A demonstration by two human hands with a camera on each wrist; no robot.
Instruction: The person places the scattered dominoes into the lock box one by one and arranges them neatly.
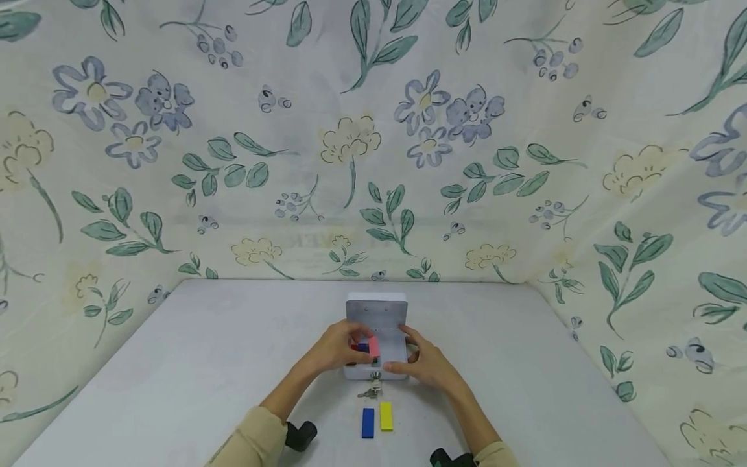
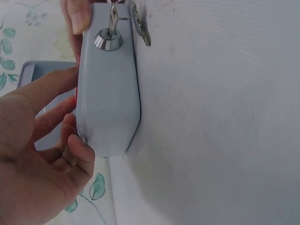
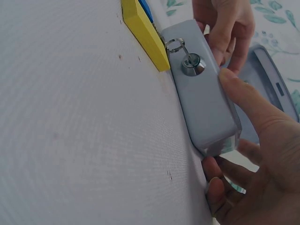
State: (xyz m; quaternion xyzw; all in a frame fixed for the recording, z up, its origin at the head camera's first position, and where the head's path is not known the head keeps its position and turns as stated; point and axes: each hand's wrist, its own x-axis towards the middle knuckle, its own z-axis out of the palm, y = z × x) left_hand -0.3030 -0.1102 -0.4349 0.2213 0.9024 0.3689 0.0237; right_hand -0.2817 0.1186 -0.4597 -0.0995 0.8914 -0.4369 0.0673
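Observation:
A small white metal cash box [image 1: 357, 373] stands on the table with its lid [image 1: 376, 312] tilted up at the back. My left hand [image 1: 338, 347] reaches over the box's left side and pinches a pink block [image 1: 374, 346] between thumb and fingers. Under those fingers a dark blue block [image 1: 363, 347] and some red show inside the box. On the other side, my right hand [image 1: 430, 364] grips the box, its thumb along the front rim and its fingers around the right wall. A round lock [image 3: 193, 64] on the front wall carries a key and ring.
Spare keys [image 1: 369, 393] hang from the lock down onto the table in front of the box. Nearer to me lie a blue block [image 1: 367, 423] and a yellow block [image 1: 386, 416], side by side. A floral cloth [image 1: 350, 227] hangs behind the white table [image 1: 245, 324].

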